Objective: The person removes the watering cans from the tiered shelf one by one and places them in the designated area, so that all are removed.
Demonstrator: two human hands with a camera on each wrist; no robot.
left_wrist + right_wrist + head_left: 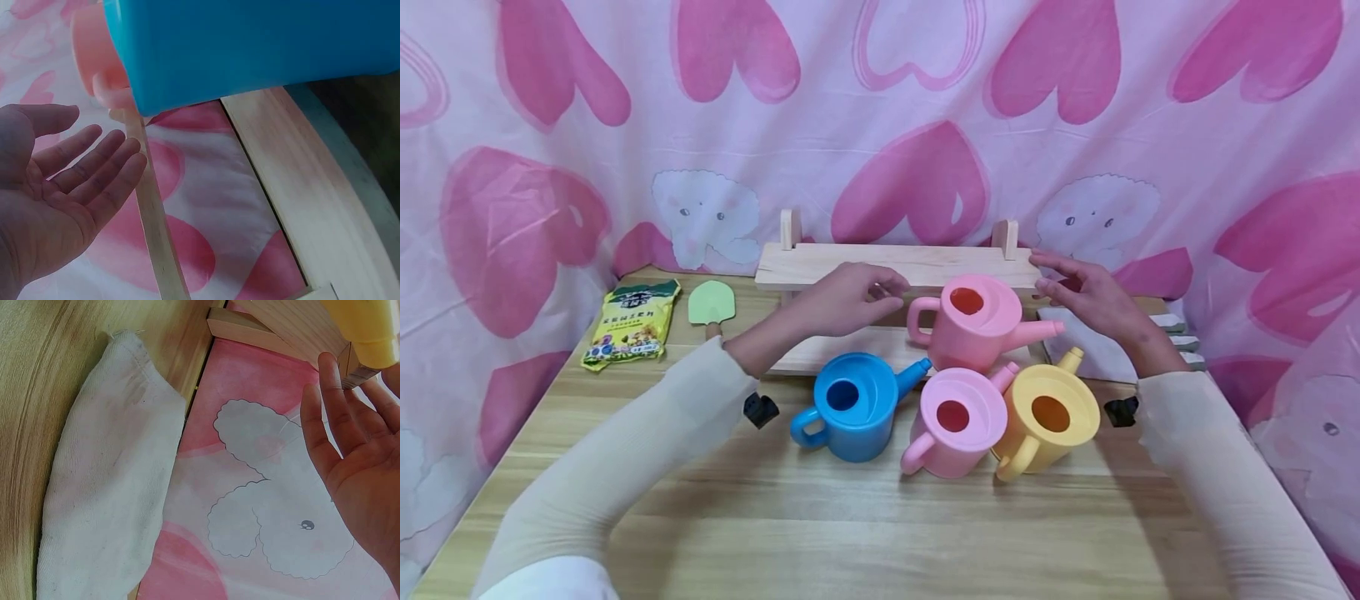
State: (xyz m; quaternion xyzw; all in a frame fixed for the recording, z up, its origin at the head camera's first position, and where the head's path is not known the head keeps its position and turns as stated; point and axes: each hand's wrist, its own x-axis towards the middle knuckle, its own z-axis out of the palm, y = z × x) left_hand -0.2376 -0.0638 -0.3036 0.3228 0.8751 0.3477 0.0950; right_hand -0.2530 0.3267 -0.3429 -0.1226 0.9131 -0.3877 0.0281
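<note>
My left hand [853, 298] hovers before the wooden shelf [880, 265], just left of the coral-pink watering can [981, 333]. Its fingers are loosely bent, with nothing between them; in the left wrist view, the palm [59, 200] faces up. At the shelf's right end is my right hand [1086, 292], fingertips right at the upper board's edge. That hand [356, 450] shows its fingers spread in the right wrist view, below a yellow spout [372, 347]. Blue [857, 417], light-pink [958, 425] and yellow [1052, 417] watering cans stand in front of the coral-pink one.
On the left lie a yellow packet [634, 325] and a green-bladed toy shovel [711, 302]. White cloth [1090, 350], glove-like with striped ends, lies beneath the right forearm. A pink heart-print curtain [880, 125] hangs behind the wooden table [820, 533].
</note>
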